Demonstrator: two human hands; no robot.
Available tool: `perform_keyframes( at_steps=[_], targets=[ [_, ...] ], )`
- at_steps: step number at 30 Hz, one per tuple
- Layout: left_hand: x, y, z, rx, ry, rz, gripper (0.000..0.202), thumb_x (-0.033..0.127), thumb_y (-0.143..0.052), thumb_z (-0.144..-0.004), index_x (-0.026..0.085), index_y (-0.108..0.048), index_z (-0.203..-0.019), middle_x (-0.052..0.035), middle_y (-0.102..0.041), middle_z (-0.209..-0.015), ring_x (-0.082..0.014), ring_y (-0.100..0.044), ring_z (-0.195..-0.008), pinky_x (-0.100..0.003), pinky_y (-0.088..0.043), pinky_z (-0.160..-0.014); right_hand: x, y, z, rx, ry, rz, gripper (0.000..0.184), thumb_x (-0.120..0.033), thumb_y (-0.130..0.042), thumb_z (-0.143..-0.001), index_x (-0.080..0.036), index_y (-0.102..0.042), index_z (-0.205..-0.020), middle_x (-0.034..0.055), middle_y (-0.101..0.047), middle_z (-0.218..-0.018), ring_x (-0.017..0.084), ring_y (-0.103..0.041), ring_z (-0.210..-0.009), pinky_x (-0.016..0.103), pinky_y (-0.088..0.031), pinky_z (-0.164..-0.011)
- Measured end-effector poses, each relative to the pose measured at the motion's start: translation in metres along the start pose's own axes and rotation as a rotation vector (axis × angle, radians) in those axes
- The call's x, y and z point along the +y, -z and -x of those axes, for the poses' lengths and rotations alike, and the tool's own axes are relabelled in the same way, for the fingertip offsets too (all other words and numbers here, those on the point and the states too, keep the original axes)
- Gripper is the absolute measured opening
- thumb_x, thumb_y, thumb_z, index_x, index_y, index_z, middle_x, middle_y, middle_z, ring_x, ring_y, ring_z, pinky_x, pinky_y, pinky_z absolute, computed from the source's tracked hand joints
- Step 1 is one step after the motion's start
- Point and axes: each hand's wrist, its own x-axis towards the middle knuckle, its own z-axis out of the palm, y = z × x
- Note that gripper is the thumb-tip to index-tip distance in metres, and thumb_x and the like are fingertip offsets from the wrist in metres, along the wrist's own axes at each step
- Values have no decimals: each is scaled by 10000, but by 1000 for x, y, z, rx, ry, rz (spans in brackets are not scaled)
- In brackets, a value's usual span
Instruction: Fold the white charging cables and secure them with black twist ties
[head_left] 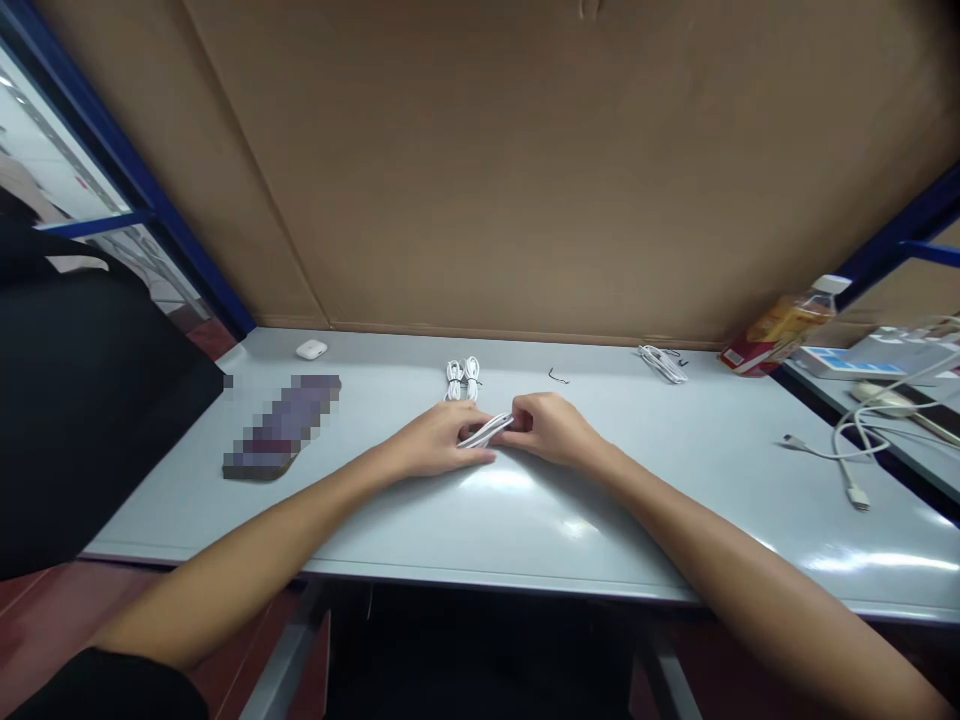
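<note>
Near the middle of the table, my left hand (442,438) is closed around a looped white cable (486,431). From the other side my right hand (551,428) pinches the end of the same cable, its fingertips curled inward. Just beyond my left hand lie two coiled white cables (463,379) side by side, each bound round its middle with a dark tie. A loose black twist tie (559,377) rests behind my right hand.
Another white cable bundle (663,364) lies toward the back right, near a tilted drink bottle (784,325). A white earbud case (311,349) and a pixelated phone-like object (283,428) are on the left. Loose cables (844,450) trail over the right edge. A cardboard panel (525,180) stands behind.
</note>
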Motion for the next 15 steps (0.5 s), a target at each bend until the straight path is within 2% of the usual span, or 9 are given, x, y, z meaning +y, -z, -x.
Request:
perform_keyframes(
  at_steps=[2, 4, 6, 7, 8, 10, 13, 15],
  targets=[
    [-3, -1, 0, 25, 6, 36, 231, 411, -661, -893, 212, -727, -990, -40, -674, -896, -207, -603, -817, -299, -427, -736, 1, -1, 0, 48, 54, 14, 325, -489, -703, -807, -221, -523, -764, -2, -598, -715, 141, -462, -603, 275, -292, -553],
    [-6, -1, 0, 54, 44, 121, 312, 423, -648, -908, 213, -701, -1133, -54, -710, -956, -221, -642, -868, -308, -456, -762, 2, -1, 2, 78, 151, 16, 275, -439, -668, -849, -217, -564, -973, 43, -649, -925, 159, -510, -681, 283, -349, -601],
    [-8, -1, -1, 51, 116, 268, 432, 458, -683, -890, 210, -617, -1238, -58, -717, -975, -211, -658, -844, -305, -482, -718, 1, -2, 3, 76, 245, 34, 323, -409, -609, -909, -222, -552, -1166, 86, -636, -1113, 174, -544, -751, 304, -395, -668],
    [-9, -1, -1, 26, 155, 366, 471, 470, -701, -879, 211, -567, -1250, -53, -712, -960, -196, -655, -806, -296, -489, -676, 0, -3, 3, 69, 283, 52, 313, -400, -569, -942, -229, -549, -1204, 92, -628, -1140, 181, -553, -776, 312, -405, -695],
    [-9, -2, -1, -7, 189, 474, 487, 476, -714, -874, 216, -521, -1239, -45, -704, -945, -181, -650, -778, -284, -494, -640, -1, -5, 3, 61, 313, 73, 276, -397, -527, -973, -231, -565, -1191, 89, -631, -1110, 187, -556, -787, 315, -405, -710],
    [-8, -3, -1, -64, 234, 675, 475, 474, -733, -870, 229, -454, -1166, -29, -684, -923, -160, -645, -765, -259, -502, -599, -2, -9, 3, 67, 331, 102, 239, -395, -445, -1020, -220, -604, -1053, 67, -637, -949, 191, -551, -768, 310, -388, -701],
    [-3, -6, -1, -120, 256, 829, 435, 452, -744, -879, 229, -423, -1070, -45, -678, -963, -163, -679, -812, -244, -503, -594, -2, -17, 1, 87, 290, 119, 368, -412, -371, -1048, -213, -573, -813, 34, -590, -728, 169, -503, -644, 294, -326, -629],
    [1, -6, 0, -154, 274, 881, 409, 453, -730, -897, 222, -434, -1057, -72, -678, -1042, -175, -715, -836, -248, -499, -605, -2, -21, 1, 100, 251, 119, 439, -441, -344, -1052, -216, -541, -732, 19, -553, -643, 151, -456, -573, 291, -288, -591]
  ],
)
